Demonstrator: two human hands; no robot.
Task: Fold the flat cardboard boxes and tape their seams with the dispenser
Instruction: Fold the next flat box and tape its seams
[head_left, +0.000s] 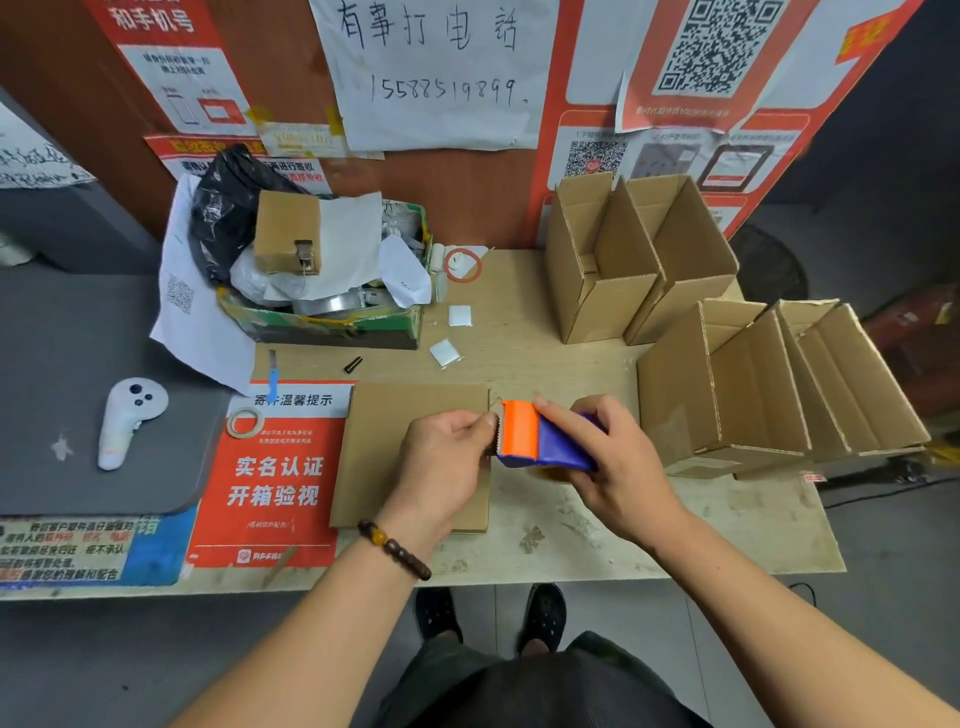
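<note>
Scuffed plywood desk (649, 525) is carrying flat cardboard (395, 441) near its front edge; above it, right hand (618, 467) is gripping the orange-and-blue plastic dispenser (540, 436), left hand (447, 457) pinching at its toothed end. Folded boxes (727, 384) are crowding the right edge.

The right hand (618, 467) covers the rear of the tape dispenser (540, 439), so its roll is hidden but for a sliver beneath. Whether tape runs from its toothed edge to the pinched fingertips of the left hand (447, 457) is too fine to tell. That hand and wrist hide part of the flat cardboard (384, 447) under them. Both forearms are cut off by the bottom edge.
</note>
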